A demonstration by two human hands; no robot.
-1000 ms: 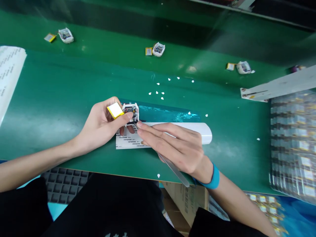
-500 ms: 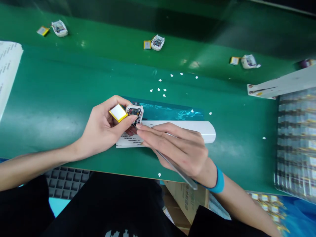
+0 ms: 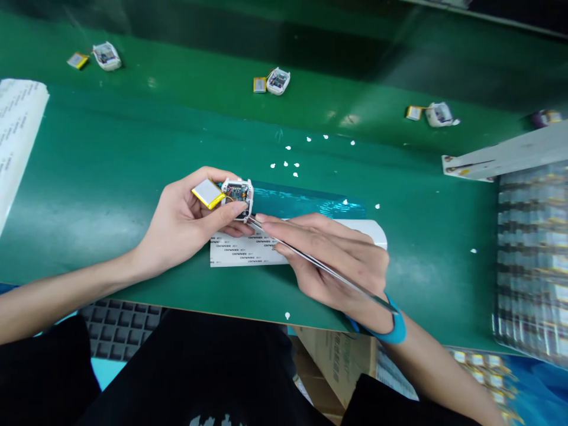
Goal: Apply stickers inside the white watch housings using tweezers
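Observation:
My left hand (image 3: 186, 219) grips a small white watch case (image 3: 238, 190), its circuit board facing up and the thumb pressed on the lower part. A silver battery with yellow edges (image 3: 208, 193) hangs from the case by wires and rests against the fingers. Metal tweezers (image 3: 328, 269) are held in my right hand (image 3: 341, 254), their tips at the lower right edge of the case. Whether the tips pinch anything is too small to tell. Beneath both hands lies a white printed backing sheet (image 3: 231, 254), beside a shiny blue film strip (image 3: 297, 200).
Several small white stickers (image 3: 286, 164) are scattered over the green table (image 3: 110, 148). Along the back sit three more cases with batteries, one a white case (image 3: 278, 81) in the middle. Stacked clear trays (image 3: 528, 254) stand at right; a printed sheet (image 3: 18, 130) lies at left.
The tweezers and my right hand have shifted right and turned, with the tips drawn back to the case's edge. My left hand has tilted the case and raised it slightly.

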